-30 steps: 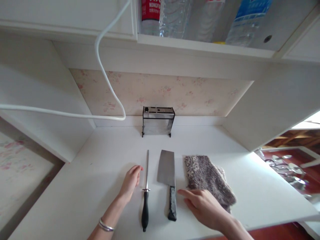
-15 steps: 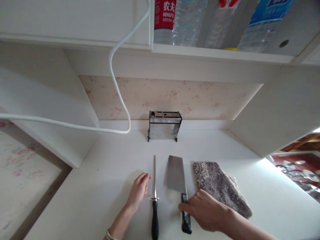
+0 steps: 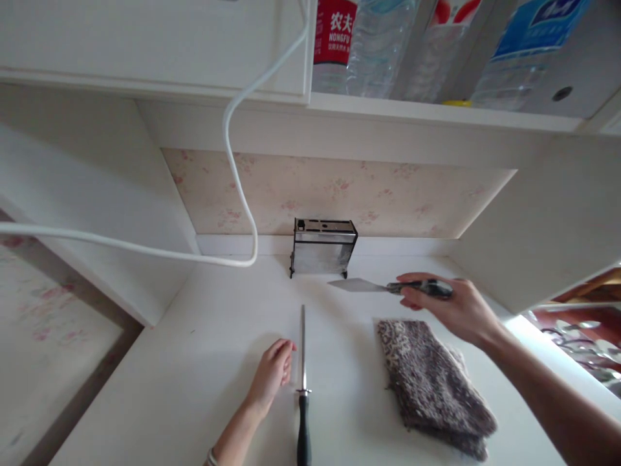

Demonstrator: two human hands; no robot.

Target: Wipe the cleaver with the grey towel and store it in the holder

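Note:
My right hand (image 3: 458, 310) grips the black handle of a cleaver (image 3: 361, 285) in the air. The blade points left, turned so that only a narrow slant of it shows, in front of the knife block (image 3: 324, 256). Loosely curled, my left hand (image 3: 272, 377) rests on the counter with nothing visible in it. Just to its right a honing steel (image 3: 303, 424) lies lengthwise, its black handle toward me and its rod pointing at the wall. A folded grey-brown towel (image 3: 436, 385) lies below my right hand and forearm.
A white cable (image 3: 237, 184) hangs across the upper left. Overhead, a cabinet shelf (image 3: 436, 111) holds several plastic bottles (image 3: 378, 48). White side panels (image 3: 528, 207) flank the counter (image 3: 213, 349), with flowered wallpaper (image 3: 272, 194) behind.
My right hand has raised the cleaver from beside the honing steel up and away, turning its blade to point left. My left hand stays beside the steel. The view has shifted slightly.

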